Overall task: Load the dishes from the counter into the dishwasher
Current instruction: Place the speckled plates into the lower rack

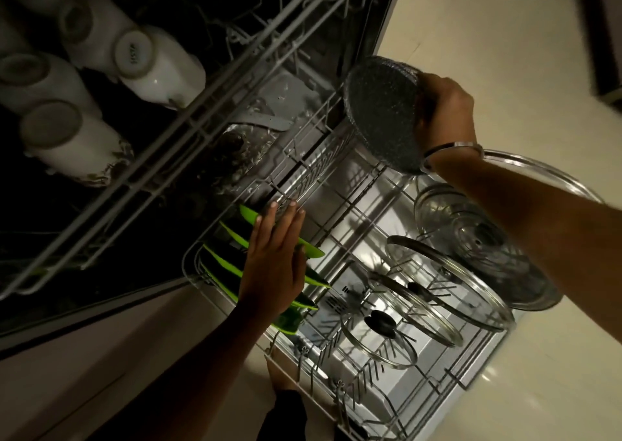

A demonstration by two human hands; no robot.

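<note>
Right hand [441,111] is gripping the speckled pan [380,111] over the lower rack's [471,366] far corner, seeking space; left hand [272,265], fingers straight, is steadying green plates [229,259].

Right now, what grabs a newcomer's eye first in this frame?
The right hand grips a dark speckled pan above the lower rack. The left hand lies flat on the green plates at the rack's left side. White mugs sit inverted in the upper rack, top left.

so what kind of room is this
Most likely a home kitchen: an open dishwasher with its lower rack pulled out, holding green plates and glass lids, and white mugs upside down in the upper rack.
</note>
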